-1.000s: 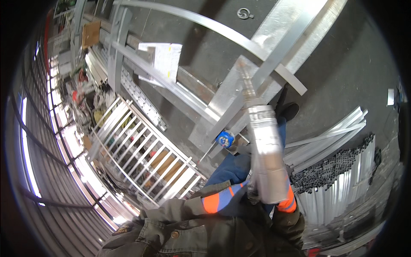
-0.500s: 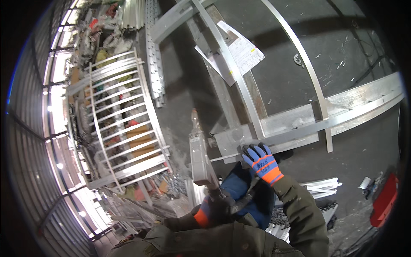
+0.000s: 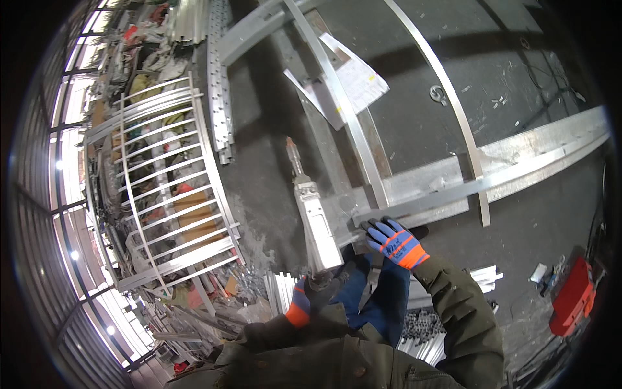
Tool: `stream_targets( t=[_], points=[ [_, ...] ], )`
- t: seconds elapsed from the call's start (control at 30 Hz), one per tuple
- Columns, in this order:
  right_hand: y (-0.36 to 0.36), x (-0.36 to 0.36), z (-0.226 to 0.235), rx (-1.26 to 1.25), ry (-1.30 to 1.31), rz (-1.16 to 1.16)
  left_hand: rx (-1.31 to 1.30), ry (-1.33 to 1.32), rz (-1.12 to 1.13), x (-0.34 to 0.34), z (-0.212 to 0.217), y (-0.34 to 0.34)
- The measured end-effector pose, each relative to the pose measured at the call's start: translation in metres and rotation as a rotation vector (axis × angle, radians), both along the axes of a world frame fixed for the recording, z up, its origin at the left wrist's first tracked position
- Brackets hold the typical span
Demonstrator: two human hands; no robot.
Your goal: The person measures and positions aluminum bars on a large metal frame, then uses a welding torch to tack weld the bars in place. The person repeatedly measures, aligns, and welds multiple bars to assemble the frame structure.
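Observation:
My left hand (image 3: 310,299), in a blue, orange and dark glove, is closed round the grip of a silver welding gun (image 3: 322,231). The gun has a boxy metal body, and its copper-coloured tip points away from me, left of the metal frame and apart from it. My right hand (image 3: 394,244), gloved the same way, has its fingers curled over the near corner of a metal frame (image 3: 431,202) of flat silver bars. Its fingertips are partly lost against the dark part of the glove. Several printed sheets (image 3: 357,81) lie under one of the bars.
A white slatted railing (image 3: 170,181) lies on a scrap heap at the left. Perforated metal strips (image 3: 219,84) run beside it. At the right stands a red box (image 3: 573,297). A hook-shaped metal piece (image 3: 438,95) lies on the floor, and white metal lengths (image 3: 280,292) are near my legs.
My left hand has lifted the welding gun forward and a little to the right, and its tip now leans farther left. My right hand stays at the frame's corner. The view has shifted slightly.

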State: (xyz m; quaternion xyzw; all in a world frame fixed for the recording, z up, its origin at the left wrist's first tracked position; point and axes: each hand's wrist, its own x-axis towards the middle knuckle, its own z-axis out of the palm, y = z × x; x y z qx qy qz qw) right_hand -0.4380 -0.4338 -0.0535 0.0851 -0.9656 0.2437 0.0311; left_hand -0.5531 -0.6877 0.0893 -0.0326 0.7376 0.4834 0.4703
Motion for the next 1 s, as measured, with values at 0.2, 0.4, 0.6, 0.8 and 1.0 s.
stream_targets(
  t=[0.2, 0.4, 0.6, 0.8, 1.0],
  points=[
    [-0.005, 0.027, 0.017, -0.073, -0.016, -0.061, -0.015, -0.014, 0.149, 0.008, -0.007, -0.005],
    [-0.057, 0.106, 0.076, -1.202, -0.097, -0.875, -0.024, 0.150, -0.021, 0.005, -0.049, 0.015],
    [-0.063, 0.142, 0.137, -1.790, 0.042, -1.482, -0.187, 0.023, -0.003, 0.003, -0.125, 0.067],
    [-0.003, 0.176, 0.140, -2.298, 0.506, -1.588, -0.318, 0.317, -0.520, -0.014, -0.109, 0.100],
    [0.035, 0.202, 0.130, -2.529, 0.379, -1.377, -0.747, 0.252, -1.365, -0.071, -0.069, 0.123]
  ],
)
